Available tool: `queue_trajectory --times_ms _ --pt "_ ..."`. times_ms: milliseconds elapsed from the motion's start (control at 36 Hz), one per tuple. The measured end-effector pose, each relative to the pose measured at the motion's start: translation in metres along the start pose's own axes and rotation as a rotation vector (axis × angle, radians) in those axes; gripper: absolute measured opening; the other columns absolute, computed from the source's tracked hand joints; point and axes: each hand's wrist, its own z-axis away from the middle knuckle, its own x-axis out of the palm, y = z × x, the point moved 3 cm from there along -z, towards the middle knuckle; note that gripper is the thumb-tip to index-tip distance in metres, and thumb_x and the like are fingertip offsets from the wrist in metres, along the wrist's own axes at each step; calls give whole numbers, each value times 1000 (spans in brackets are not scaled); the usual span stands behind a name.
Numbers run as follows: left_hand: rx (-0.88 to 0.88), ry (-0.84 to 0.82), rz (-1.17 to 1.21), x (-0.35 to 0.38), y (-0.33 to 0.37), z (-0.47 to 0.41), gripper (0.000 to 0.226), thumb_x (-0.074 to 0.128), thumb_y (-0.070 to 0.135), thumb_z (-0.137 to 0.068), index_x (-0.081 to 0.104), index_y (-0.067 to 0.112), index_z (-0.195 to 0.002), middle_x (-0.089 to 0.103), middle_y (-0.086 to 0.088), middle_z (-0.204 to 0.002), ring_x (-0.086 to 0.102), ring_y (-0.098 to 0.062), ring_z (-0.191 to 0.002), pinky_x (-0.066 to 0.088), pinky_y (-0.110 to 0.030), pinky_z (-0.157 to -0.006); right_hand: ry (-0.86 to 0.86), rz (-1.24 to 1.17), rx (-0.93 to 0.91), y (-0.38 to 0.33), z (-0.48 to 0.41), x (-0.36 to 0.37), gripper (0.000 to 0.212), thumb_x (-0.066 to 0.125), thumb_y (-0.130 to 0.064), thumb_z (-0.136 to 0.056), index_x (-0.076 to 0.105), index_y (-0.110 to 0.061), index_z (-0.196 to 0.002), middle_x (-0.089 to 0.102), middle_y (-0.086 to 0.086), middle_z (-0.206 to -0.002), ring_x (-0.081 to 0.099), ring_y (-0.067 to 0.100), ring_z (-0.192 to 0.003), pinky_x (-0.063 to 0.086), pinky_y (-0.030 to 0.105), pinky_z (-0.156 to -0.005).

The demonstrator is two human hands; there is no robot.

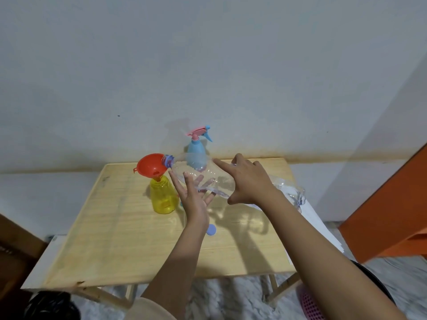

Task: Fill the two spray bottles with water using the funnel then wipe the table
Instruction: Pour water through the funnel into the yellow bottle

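Hands share a clear bottle (219,179): right hand (249,181) clasps it, left hand (191,199) props it on straight fingers (176,182). Left of both, its blurred-label neck meets the funnel (150,166) atop the yellow spray bottle (163,197).

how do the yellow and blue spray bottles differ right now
The yellow spray bottle has a red funnel in its open neck; the blue spray bottle wears its trigger head. The yellow one stands nearer the person, the blue one farther back. Both stand upright on the table.
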Motion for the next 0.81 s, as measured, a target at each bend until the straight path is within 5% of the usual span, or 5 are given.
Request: queue_trajectory --times_ms 111,389,528,694,806 --pt "7 6 46 2 7 4 55 41 45 -97 12 51 -143 59 20 -97 71 -18 -86 52 -35 -67 -1 33 -8 -4 -3 -6 101 74 -39 -63 15 -43 -144 39 8 -123 52 25 -106 35 34 -85" --pt "11 19 90 4 9 6 54 40 45 -97 12 52 -143 38 17 -131 70 -12 -84 52 -34 -67 -23 101 -21 -8 -6 -15 99 72 -38 -64 15 -42 -144 40 9 -122 53 26 -100 37 35 -87" --pt "-40 66 84 6 7 7 53 39 46 -97 13 51 -143 27 8 -153 49 -36 -125 48 -41 -79 -22 135 -29 -9 -8 -19 96 71 -37 -65 16 -42 -144 40 9 -122 52 27 -100 37 35 -88" --pt "-72 72 103 7 5 5 54 40 47 -97 12 52 -143 26 5 -155 48 -38 -126 50 -37 -71 -19 158 -36 -9 -10 -21 95 71 -37 -64 18 -41 -143 41 8 -120 52 26 -102 36 35 -87" --pt "-85 74 121 10 6 8 55 38 45 -98 9 50 -144 22 5 -156 42 -40 -130 45 -44 -85 -21 170 -39 -9 -10 -22 94 70 -36 -64 18 -41 -143 41 8 -119 53 26 -100 37 35 -87"
